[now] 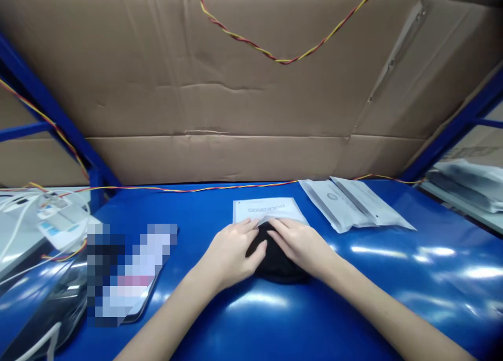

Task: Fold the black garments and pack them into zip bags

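A frosted white plastic bag (271,206) with grey lettering lies flat on the blue tabletop, its opening towards me. A black, soft-looking item with a rounded near edge (281,264) sits at that opening; its far end is hidden by the bag and my fingers. My left hand (231,251) grips the left side of the bag's mouth, with the thumb over the black item. From the other side, my right hand (304,244) pinches the raised lip of the bag, its fingers bent above the black item.
Two flat frosted bags (353,204) lie at the back right. On the left are a blurred-out phone (143,272), a dark clear-plastic package (58,298) and white cables (23,219). More bags (471,183) are stacked far right. Cardboard (251,109) walls the back; twisted red-yellow wire (188,190) runs along it.
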`<move>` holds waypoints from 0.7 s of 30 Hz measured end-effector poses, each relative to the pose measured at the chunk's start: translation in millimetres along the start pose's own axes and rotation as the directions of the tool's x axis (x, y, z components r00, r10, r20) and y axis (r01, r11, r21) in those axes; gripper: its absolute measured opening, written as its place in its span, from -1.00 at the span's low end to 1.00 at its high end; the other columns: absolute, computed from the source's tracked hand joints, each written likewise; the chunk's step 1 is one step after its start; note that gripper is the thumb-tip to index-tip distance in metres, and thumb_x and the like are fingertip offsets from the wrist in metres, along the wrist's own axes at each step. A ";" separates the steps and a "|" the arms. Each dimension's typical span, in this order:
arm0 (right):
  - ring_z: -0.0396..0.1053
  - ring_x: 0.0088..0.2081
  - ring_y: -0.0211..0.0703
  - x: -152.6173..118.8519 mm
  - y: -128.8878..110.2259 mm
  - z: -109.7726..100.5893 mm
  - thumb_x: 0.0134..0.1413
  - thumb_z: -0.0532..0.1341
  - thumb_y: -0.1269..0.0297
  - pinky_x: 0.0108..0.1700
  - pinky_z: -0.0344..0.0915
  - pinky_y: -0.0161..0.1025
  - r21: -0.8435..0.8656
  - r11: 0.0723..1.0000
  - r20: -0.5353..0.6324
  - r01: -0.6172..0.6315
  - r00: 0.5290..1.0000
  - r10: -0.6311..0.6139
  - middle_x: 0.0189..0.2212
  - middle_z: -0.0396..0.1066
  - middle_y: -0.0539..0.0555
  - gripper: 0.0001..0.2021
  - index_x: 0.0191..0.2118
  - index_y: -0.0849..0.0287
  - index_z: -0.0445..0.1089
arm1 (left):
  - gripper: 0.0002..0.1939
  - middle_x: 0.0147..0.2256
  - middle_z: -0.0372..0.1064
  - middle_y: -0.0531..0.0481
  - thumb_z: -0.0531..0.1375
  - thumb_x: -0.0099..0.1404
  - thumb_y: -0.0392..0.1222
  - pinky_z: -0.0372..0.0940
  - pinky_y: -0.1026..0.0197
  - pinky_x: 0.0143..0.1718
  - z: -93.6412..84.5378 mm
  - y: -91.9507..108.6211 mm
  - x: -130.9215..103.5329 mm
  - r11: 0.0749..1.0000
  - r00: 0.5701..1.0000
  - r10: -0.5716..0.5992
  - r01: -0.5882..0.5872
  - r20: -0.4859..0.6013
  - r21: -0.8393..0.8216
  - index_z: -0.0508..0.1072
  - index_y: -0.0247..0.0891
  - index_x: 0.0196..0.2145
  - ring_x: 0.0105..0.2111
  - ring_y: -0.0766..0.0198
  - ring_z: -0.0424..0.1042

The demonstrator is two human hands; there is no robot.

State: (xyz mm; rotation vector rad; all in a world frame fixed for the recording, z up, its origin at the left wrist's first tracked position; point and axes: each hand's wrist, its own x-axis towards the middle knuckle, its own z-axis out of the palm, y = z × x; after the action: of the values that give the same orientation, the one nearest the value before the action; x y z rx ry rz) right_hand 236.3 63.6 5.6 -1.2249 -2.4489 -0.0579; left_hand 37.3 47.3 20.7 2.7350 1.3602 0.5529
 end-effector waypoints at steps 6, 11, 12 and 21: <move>0.39 -0.35 -0.12 -4.8 3.0 -27.7 0.26 0.00 0.37 -0.28 0.29 -0.20 0.013 0.988 -0.022 0.153 0.988 -0.153 -0.43 0.41 0.09 -0.76 -0.28 0.18 0.42 | -0.60 0.12 0.33 -0.18 -0.01 0.35 -0.25 0.28 0.02 0.12 7.6 0.8 0.9 0.995 1.000 -0.005 0.002 0.026 0.101 0.39 -0.36 0.08 0.12 0.07 0.34; 0.44 -0.20 -0.05 -9.2 0.2 -25.9 0.28 0.05 0.22 -0.19 0.35 -0.16 0.067 0.997 0.192 0.029 0.980 -0.041 -0.22 0.49 0.13 -0.76 -0.13 0.17 0.41 | -0.57 0.14 0.30 -0.21 -0.02 0.37 -0.24 0.29 0.08 0.11 9.2 0.6 0.5 0.997 0.999 -0.009 0.006 0.042 0.081 0.31 -0.41 0.14 0.10 0.08 0.35; 0.42 -0.10 0.00 -9.9 -0.6 -22.6 0.28 0.05 0.15 -0.10 0.34 -0.11 0.077 0.997 0.190 0.030 0.981 -0.044 -0.12 0.47 0.17 -0.70 -0.05 0.19 0.39 | -0.56 0.15 0.30 -0.21 -0.03 0.38 -0.24 0.29 0.10 0.11 9.0 -0.1 0.6 0.998 0.999 -0.013 0.009 0.053 0.068 0.31 -0.41 0.15 0.11 0.09 0.35; 0.34 0.01 0.08 -5.5 6.3 -16.4 0.16 0.16 -0.05 0.03 0.27 0.00 0.174 0.980 0.202 0.094 0.971 -0.129 -0.01 0.39 0.23 -0.50 0.09 0.19 0.30 | -0.42 0.15 0.29 -0.19 0.18 0.23 0.05 0.20 -0.04 0.17 -0.6 -6.1 -3.5 1.000 0.996 0.003 -0.002 0.087 -0.007 0.32 -0.27 0.14 0.15 -0.02 0.28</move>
State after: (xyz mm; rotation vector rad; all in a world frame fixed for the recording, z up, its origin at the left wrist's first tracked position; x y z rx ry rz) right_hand 249.6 59.9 17.8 -1.0693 -2.6431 0.2507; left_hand 30.5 48.3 19.1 2.7210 1.3334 0.4322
